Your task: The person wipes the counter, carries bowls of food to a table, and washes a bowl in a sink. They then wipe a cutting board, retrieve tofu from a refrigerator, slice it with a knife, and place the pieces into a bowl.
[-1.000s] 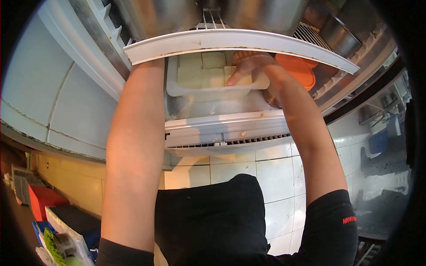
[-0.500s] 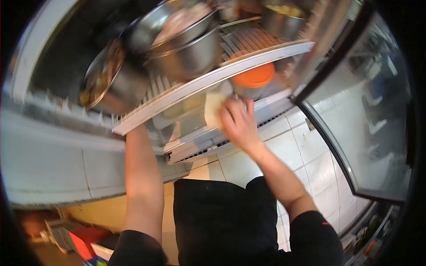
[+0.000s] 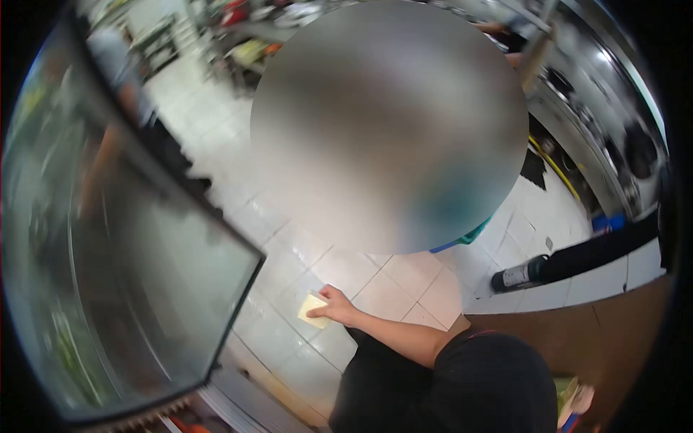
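My right hand (image 3: 333,306) is closed on a pale yellow, flat, squarish piece (image 3: 312,310), thumb and fingers pinching its right edge. It is held above the white tiled floor (image 3: 289,353), in front of my dark trousers. To its left stands the glass door (image 3: 166,267) in its black frame. My left hand is out of view.
A person (image 3: 119,79) in a light top stands beyond the glass door at the upper left. Kitchen counters with pans (image 3: 577,108) line the right. A black cylinder (image 3: 520,276) lies near the tiled ledge. A large blurred oval hides the centre.
The view has swung away from the open fridge shelves toward the kitchen floor. My right hand has come away from the shelf with the pale piece, and my left hand has left the view.
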The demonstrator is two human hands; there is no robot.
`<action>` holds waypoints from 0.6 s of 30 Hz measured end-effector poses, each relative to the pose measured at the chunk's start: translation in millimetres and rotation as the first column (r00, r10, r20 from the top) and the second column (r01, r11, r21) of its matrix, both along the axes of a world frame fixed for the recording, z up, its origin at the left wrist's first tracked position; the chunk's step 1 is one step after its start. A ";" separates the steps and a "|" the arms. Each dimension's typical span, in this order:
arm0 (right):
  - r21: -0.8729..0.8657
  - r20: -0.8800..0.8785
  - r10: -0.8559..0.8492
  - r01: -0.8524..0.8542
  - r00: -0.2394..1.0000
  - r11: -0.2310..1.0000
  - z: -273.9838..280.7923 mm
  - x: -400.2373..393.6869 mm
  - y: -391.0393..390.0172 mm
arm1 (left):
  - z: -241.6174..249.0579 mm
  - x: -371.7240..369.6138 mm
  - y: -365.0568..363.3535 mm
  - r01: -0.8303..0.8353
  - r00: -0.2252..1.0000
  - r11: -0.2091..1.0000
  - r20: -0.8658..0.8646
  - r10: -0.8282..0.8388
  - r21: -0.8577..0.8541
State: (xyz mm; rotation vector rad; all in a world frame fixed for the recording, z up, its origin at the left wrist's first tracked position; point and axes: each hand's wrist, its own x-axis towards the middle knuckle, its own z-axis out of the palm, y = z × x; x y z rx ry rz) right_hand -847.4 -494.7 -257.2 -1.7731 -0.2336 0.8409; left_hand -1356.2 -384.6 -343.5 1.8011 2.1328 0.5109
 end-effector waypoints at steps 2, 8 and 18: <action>0.032 -0.023 -0.181 0.182 0.983 0.983 32.6 37.3 -44.9 | 19.9 169.0 -4.2 0.492 0.859 0.855 0.253 -0.446 -0.164; -0.022 0.081 -0.521 0.524 0.850 0.851 130.3 163.3 -125.9 | 240.3 641.2 69.7 0.962 0.143 -0.089 -0.753 -0.642 0.258; 0.233 0.084 -0.808 0.777 0.583 0.585 242.3 328.5 -196.4 | 198.2 684.3 201.2 -0.081 -0.434 0.339 -0.273 -0.859 -0.937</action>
